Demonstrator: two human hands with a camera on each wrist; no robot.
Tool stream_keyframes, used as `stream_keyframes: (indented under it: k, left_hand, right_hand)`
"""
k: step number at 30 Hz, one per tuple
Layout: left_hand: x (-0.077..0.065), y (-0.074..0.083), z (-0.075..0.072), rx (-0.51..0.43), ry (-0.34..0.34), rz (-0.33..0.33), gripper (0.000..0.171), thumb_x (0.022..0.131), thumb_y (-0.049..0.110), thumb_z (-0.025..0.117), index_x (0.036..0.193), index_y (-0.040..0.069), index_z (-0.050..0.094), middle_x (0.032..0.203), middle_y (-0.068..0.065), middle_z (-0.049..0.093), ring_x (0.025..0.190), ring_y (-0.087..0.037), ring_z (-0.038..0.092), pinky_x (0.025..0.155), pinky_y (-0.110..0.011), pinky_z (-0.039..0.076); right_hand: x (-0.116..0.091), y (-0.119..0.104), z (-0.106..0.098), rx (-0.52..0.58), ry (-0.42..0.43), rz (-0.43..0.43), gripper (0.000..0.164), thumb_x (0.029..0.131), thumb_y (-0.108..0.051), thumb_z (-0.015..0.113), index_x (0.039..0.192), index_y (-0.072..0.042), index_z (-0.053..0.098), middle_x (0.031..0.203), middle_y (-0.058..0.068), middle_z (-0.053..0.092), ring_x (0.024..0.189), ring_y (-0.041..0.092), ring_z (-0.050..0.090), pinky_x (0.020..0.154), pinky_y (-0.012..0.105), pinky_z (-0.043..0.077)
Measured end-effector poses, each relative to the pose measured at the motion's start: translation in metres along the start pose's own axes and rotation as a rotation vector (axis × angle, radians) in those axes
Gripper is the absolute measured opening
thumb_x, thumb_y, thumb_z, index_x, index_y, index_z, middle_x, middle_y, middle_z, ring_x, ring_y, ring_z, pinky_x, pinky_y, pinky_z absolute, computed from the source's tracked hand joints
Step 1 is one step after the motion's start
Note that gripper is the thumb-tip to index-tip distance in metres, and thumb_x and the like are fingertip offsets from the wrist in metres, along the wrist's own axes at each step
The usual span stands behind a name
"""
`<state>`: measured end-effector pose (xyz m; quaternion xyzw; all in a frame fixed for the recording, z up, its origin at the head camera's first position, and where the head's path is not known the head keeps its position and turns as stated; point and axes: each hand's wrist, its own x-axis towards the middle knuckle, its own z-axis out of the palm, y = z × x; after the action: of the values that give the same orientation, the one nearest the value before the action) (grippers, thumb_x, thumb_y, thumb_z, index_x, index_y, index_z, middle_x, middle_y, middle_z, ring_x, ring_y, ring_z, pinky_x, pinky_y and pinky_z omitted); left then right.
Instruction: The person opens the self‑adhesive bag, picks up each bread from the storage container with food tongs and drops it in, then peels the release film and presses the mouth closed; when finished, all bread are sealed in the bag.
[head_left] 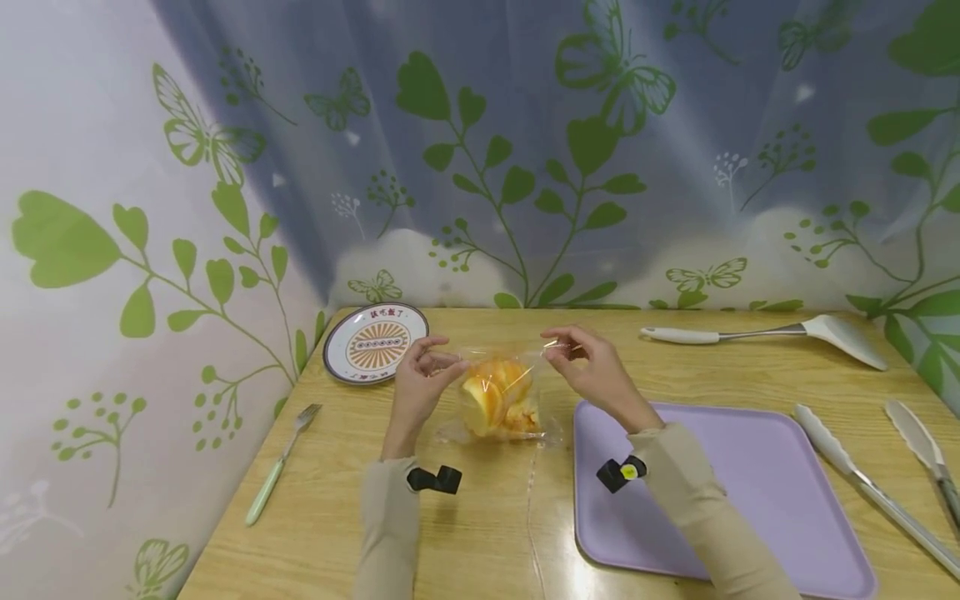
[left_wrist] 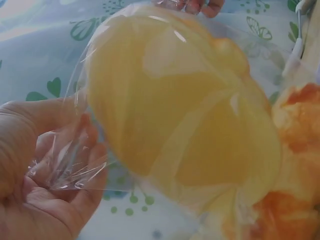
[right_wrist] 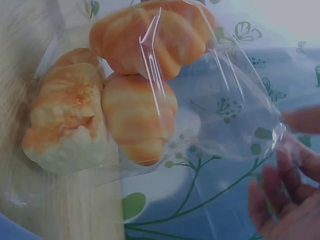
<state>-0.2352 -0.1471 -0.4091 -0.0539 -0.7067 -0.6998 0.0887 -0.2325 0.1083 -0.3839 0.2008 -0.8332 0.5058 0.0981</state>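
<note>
A clear plastic bag [head_left: 448,432] with several golden-brown bread rolls [head_left: 491,398] inside is held up over the wooden table, between my hands. My left hand [head_left: 420,385] pinches the bag's upper left corner; in the left wrist view the film bunches against its palm and a pale yellow roll [left_wrist: 180,105] fills the middle. At the opposite upper corner, my right hand [head_left: 596,375] pinches the film between thumb and fingers. Through the film in the right wrist view show a ridged roll [right_wrist: 150,37], a smaller roll [right_wrist: 140,120] and a browned, lumpy one [right_wrist: 70,120].
A purple tray [head_left: 738,467] lies under my right forearm. Behind my left hand is a round patterned plate [head_left: 360,354], with a green-handled fork [head_left: 277,475] nearer me. A white spatula [head_left: 757,332] lies at the back right, tongs [head_left: 862,479] beside the tray. Curtains border the table.
</note>
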Motion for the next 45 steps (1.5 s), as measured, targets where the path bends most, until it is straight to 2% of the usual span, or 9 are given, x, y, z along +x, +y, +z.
stream_keyframes:
  k: [2, 7, 12, 18, 25, 31, 36, 40, 45]
  left_hand:
    - [0.000, -0.001, 0.001, 0.011, 0.001, 0.013, 0.039, 0.082, -0.001, 0.074, 0.117, -0.001, 0.057, 0.077, 0.015, 0.071, 0.074, -0.003, 0.061, 0.070, -0.019, 0.047]
    - [-0.002, -0.001, 0.005, 0.006, 0.014, 0.052, 0.031, 0.082, 0.000, 0.076, 0.107, -0.011, 0.062, 0.073, 0.020, 0.070, 0.072, -0.001, 0.064, 0.067, -0.017, 0.047]
    - [-0.003, -0.004, 0.009, 0.033, 0.035, 0.073, 0.021, 0.080, -0.001, 0.077, 0.095, -0.012, 0.066, 0.073, 0.021, 0.069, 0.072, 0.001, 0.065, 0.065, -0.016, 0.045]
    - [0.001, -0.006, 0.013, 0.045, 0.048, 0.066, 0.019, 0.081, 0.000, 0.077, 0.091, -0.012, 0.067, 0.072, 0.018, 0.069, 0.070, 0.002, 0.066, 0.065, -0.015, 0.049]
    - [0.005, -0.006, 0.009, -0.014, 0.042, 0.069, 0.016, 0.084, 0.001, 0.074, 0.092, -0.011, 0.067, 0.073, 0.017, 0.070, 0.071, 0.000, 0.068, 0.071, -0.018, 0.056]
    - [0.004, -0.011, 0.002, -0.082, 0.104, 0.049, 0.008, 0.083, -0.003, 0.072, 0.084, 0.004, 0.068, 0.070, 0.016, 0.069, 0.070, 0.000, 0.067, 0.071, -0.017, 0.056]
    - [0.006, -0.013, 0.001, -0.077, 0.073, 0.081, 0.006, 0.083, 0.000, 0.073, 0.086, -0.001, 0.068, 0.072, 0.017, 0.070, 0.070, 0.000, 0.067, 0.072, -0.017, 0.056]
    - [0.005, -0.014, -0.004, -0.080, 0.054, 0.100, 0.009, 0.086, 0.002, 0.072, 0.091, -0.005, 0.069, 0.075, 0.018, 0.071, 0.071, 0.001, 0.068, 0.073, -0.017, 0.056]
    - [0.004, -0.017, -0.017, -0.138, -0.058, 0.106, 0.029, 0.096, -0.002, 0.057, 0.120, -0.017, 0.054, 0.086, 0.017, 0.073, 0.081, 0.000, 0.069, 0.082, -0.018, 0.056]
  right_hand:
    - [0.003, -0.010, 0.004, -0.140, -0.007, -0.057, 0.034, 0.091, -0.025, 0.070, 0.119, -0.006, 0.067, 0.108, 0.015, 0.059, 0.101, 0.029, 0.053, 0.094, 0.047, 0.045]
    - [0.018, -0.041, 0.027, -0.492, -0.037, -0.223, 0.044, 0.085, -0.042, 0.074, 0.115, -0.010, 0.071, 0.118, 0.014, 0.062, 0.107, 0.035, 0.051, 0.092, 0.053, 0.041]
    - [0.027, -0.056, 0.047, -0.625, -0.203, -0.113, 0.052, 0.084, -0.051, 0.070, 0.119, -0.013, 0.069, 0.116, 0.007, 0.068, 0.106, 0.030, 0.059, 0.089, 0.049, 0.048]
    - [0.030, -0.049, 0.039, -0.532, -0.236, 0.055, 0.031, 0.084, -0.042, 0.074, 0.093, -0.012, 0.076, 0.090, 0.002, 0.074, 0.074, 0.016, 0.065, 0.066, 0.031, 0.053]
    - [0.025, -0.028, 0.015, -0.395, -0.215, 0.046, 0.018, 0.090, -0.029, 0.069, 0.094, -0.012, 0.075, 0.089, 0.003, 0.073, 0.062, 0.012, 0.054, 0.058, 0.027, 0.044]
    - [0.017, -0.011, 0.008, -0.232, -0.221, 0.100, 0.024, 0.088, -0.034, 0.073, 0.094, -0.011, 0.072, 0.095, 0.007, 0.069, 0.072, 0.014, 0.057, 0.064, 0.028, 0.048]
    - [0.011, -0.001, 0.002, -0.178, -0.190, 0.100, 0.015, 0.088, -0.022, 0.073, 0.089, -0.008, 0.073, 0.088, 0.008, 0.071, 0.075, 0.015, 0.062, 0.069, 0.029, 0.051]
    - [0.005, 0.003, -0.008, -0.103, -0.154, 0.166, 0.012, 0.090, -0.015, 0.070, 0.099, -0.008, 0.075, 0.100, 0.009, 0.073, 0.085, 0.019, 0.066, 0.075, 0.032, 0.054]
    - [0.002, 0.008, -0.013, -0.034, -0.134, 0.183, 0.018, 0.093, -0.015, 0.066, 0.107, -0.006, 0.074, 0.113, 0.014, 0.071, 0.097, 0.026, 0.067, 0.085, 0.037, 0.057]
